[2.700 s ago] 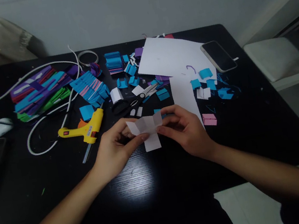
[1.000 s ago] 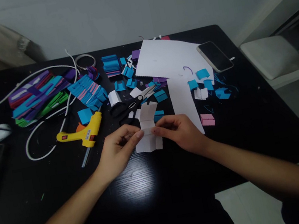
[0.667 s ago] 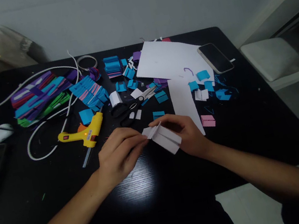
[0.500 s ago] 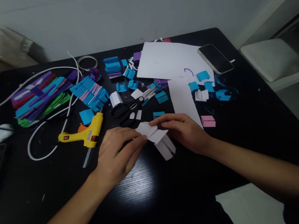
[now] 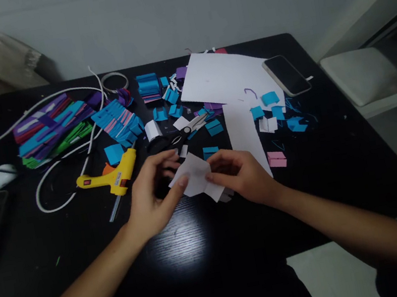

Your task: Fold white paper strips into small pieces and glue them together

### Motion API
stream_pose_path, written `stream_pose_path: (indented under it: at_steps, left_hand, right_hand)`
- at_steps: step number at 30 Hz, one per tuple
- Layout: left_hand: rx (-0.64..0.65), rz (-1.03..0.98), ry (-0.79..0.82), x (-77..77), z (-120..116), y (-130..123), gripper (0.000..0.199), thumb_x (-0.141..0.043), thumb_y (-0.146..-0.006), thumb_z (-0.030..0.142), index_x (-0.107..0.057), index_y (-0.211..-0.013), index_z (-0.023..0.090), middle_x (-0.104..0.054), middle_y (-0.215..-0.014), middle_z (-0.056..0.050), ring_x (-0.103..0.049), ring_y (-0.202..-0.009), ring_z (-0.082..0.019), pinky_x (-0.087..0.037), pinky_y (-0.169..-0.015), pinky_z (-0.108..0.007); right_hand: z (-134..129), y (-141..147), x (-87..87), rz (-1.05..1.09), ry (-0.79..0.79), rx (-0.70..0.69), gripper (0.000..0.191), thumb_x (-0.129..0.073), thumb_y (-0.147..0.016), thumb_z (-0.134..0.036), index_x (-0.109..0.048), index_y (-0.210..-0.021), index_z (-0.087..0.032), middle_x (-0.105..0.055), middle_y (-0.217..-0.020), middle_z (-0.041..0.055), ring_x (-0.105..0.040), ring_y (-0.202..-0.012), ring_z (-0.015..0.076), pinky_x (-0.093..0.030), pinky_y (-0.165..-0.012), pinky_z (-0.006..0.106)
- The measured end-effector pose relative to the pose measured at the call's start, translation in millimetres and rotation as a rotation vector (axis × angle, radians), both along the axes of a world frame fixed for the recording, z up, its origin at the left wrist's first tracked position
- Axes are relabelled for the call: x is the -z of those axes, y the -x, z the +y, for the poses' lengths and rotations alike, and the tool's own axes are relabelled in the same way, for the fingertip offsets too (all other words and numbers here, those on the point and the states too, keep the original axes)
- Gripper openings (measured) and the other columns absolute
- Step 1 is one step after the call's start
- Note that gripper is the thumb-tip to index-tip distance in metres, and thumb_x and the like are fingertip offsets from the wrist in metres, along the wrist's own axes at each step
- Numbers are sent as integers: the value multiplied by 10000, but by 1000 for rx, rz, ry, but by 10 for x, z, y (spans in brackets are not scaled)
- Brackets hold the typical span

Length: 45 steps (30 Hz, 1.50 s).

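A small piece of white folded paper (image 5: 194, 174) is held up between both hands above the black table. My left hand (image 5: 152, 192) has its thumb on the paper's left edge, with the other fingers curled behind. On the right edge, my right hand (image 5: 245, 173) pinches the paper between thumb and fingers. Beneath the paper, partly hidden, lies another folded white piece (image 5: 226, 195). Just beyond my hands are black-handled scissors (image 5: 186, 130) and a folded blue paper piece (image 5: 210, 152).
A yellow glue gun (image 5: 119, 175) lies left of my hands, near a looping white cable (image 5: 40, 197). Strapped coloured paper strips (image 5: 52, 125) are at the back left. White sheets (image 5: 224, 75) and a phone (image 5: 286, 75) lie at the back right, near a pink folded piece (image 5: 277, 159).
The white paper has been tilted up and turned, so its broad face shows. My left fingers have moved from its top to behind it, and the lower piece is more hidden.
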State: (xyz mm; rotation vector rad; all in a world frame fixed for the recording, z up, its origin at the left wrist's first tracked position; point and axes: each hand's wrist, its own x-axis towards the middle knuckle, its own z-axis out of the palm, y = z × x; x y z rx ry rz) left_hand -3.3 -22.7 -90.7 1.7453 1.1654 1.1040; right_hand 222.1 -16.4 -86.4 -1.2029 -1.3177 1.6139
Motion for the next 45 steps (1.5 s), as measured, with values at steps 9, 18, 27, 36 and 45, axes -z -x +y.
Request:
stream_pose_path:
  at_steps: [9,18,27,36,45]
  left_hand:
    - [96,-196,401,12,-39,-97,174,-730,-899,312,-647,-991,190,-675,-737,0,-623,-608,-132,-493,-550,-233]
    - [77,-120,385,30,-46,-53,159,-732,-908,316,-669,-980,189,-614,-671,24,-560,-562,-112,-426,-513,-214]
    - [76,-179,367,-43,-1,-28,75,-714,-914,257,-760,-948,210,-657,-634,24,-581,-544,-113,-427,-496,-215]
    - [113,-87,310,-38,15,25,186,-639,-918,157,-815,-915,219,-777,-824,-27,-648,-651,-127,-455,-556,-222]
    - [243,-123,343,-68,-8,27,143,-650,-931,223,-729,-1045,191,-730,-833,-21,-660,-680,-135,-499,-593,-227]
  right_hand:
    - [-72,14,-30,-213,-266,-85,193,-703,-902,-224,-765,-1084,-231,-785,-985,41,-735,-890,201,-563,-726,316]
    - [-68,23,-31,-104,-170,25,98,-780,-847,-247,-745,-931,-212,-767,-891,27,-726,-839,186,-547,-688,291]
    - [10,-7,-49,-9,-70,10,54,-773,-832,-236,-766,-884,-221,-761,-877,19,-709,-837,179,-547,-724,300]
    - [63,-63,-84,81,170,-126,178,-730,-895,-363,-801,-915,-201,-730,-813,16,-651,-713,124,-483,-592,231]
    - [32,-59,-22,10,254,-215,244,-892,-753,-380,-815,-869,-180,-785,-791,35,-697,-685,137,-498,-589,230]
